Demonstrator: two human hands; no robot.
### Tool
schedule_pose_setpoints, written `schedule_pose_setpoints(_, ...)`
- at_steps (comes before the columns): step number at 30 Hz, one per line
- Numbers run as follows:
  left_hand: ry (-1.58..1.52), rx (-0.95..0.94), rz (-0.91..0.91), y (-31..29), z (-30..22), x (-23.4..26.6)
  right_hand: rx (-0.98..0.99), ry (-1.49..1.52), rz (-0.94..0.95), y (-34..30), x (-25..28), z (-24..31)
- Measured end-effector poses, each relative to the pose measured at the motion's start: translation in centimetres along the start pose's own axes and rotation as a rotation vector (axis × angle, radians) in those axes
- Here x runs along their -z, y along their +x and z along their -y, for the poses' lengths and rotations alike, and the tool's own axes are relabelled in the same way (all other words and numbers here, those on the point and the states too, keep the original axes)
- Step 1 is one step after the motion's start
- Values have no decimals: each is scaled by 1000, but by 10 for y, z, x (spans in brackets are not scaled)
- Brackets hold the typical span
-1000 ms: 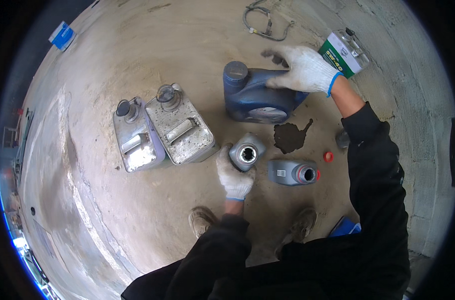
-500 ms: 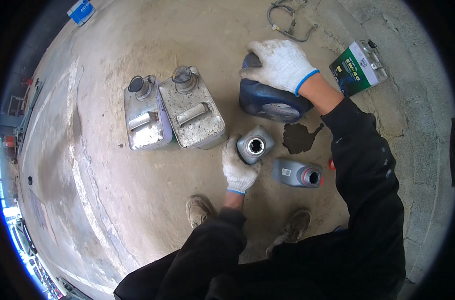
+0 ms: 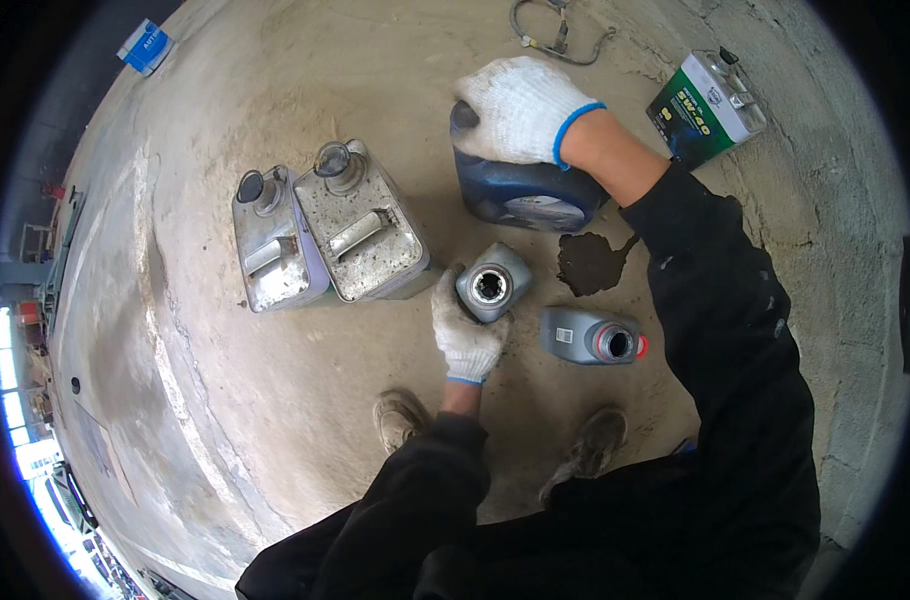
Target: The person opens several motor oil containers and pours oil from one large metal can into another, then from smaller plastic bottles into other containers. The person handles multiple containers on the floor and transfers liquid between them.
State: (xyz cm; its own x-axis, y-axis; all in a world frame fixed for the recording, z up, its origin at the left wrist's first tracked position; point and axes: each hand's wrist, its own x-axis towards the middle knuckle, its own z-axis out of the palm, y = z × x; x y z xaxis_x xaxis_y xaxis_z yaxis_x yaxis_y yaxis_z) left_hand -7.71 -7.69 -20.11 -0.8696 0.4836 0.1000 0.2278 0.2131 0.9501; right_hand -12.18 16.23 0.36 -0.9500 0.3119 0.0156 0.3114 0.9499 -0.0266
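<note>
My left hand (image 3: 468, 336), in a soiled white knit glove, is closed round the side of an upright grey bottle (image 3: 508, 262), whose uncapped round mouth faces up. My right hand (image 3: 520, 105), gloved the same way, is closed over the top of a dark blue jug (image 3: 487, 192) standing on the floor just beyond the bottle. Its fingertips are partly hidden, as is the jug's handle. A second grey bottle (image 3: 573, 338), also uncapped, sits to the right of the first, with a red cap (image 3: 642, 347) beside its neck.
Two dirty metal cans (image 3: 317, 213) (image 3: 269, 265) with spouts stand at left. A green-and-white can (image 3: 693, 125) is at far right. A dark oil stain (image 3: 590, 265) marks the concrete near the jug. A hose or cable (image 3: 555, 45) lies at the back, a blue box (image 3: 145, 47) far left.
The whole view has shifted slightly, with most things lying a little farther left in it. Both hands keep their holds on the bottle and the jug.
</note>
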Motion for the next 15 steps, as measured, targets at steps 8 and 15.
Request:
schedule_pose_setpoints(8, 25, -13, 2, 0, 2, 2, 248, 98, -179, 0, -5, 0)
schedule_pose_setpoints(15, -102, 35, 3, 2, 2, -2, 0, 40, 101, 5, 5, 10)
